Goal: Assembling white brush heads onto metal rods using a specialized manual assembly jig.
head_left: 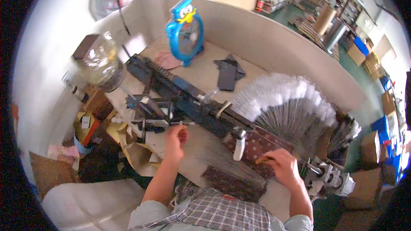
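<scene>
My left hand (177, 139) is closed, its fingers curled beside the metal frame (156, 113) of a long black bench machine (192, 107). A thin bright rod runs past its fingertips; what lies inside the fingers is hidden. Over the spotted dark red cloth (254, 145), my right hand (283, 166) pinches a small tan piece (262, 160), its kind unclear. A white handle (239, 149) hangs from the machine to the left of that hand. Below, a bundle of thin grey wires (239, 172) lies across a dark cloth. A wire stretches along the machine toward a metal motor unit (329, 179) at the right.
Beyond the machine, thin wires with white tufted ends (287, 96) fan out. A blue duck-shaped fan (185, 34) and a dark folded item (227, 75) are at the back. A clear plastic-wrapped object (102, 62) stands left. Cardboard boxes (368, 147) line the right floor.
</scene>
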`<action>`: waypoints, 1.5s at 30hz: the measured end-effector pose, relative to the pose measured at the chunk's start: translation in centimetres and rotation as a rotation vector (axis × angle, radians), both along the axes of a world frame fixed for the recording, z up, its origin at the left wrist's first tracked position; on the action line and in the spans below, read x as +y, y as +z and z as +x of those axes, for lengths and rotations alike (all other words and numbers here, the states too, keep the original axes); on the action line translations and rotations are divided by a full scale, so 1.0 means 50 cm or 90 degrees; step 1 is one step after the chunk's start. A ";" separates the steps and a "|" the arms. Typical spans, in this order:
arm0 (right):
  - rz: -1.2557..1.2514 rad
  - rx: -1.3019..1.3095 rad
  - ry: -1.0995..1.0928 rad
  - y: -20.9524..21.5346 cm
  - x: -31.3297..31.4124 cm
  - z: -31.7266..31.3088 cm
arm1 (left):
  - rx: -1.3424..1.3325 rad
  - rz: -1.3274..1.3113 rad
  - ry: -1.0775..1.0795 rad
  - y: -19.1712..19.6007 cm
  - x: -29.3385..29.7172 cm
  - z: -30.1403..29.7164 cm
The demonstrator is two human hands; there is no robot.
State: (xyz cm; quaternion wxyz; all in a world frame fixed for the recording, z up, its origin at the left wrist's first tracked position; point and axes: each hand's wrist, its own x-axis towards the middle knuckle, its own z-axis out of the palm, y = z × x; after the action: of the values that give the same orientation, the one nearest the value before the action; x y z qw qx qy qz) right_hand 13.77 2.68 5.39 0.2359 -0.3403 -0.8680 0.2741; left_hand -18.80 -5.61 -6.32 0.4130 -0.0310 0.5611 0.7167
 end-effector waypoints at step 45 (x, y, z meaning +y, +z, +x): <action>-0.014 -0.012 -0.082 0.000 0.097 -0.056 | 0.030 0.129 -0.421 0.118 0.105 0.331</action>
State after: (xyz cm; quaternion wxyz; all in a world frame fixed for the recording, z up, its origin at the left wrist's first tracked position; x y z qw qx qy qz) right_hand 10.99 7.52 5.38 0.2411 -0.4008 -0.8432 0.2649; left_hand -2.24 -0.37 -0.43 0.6108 0.2098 0.4764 0.5966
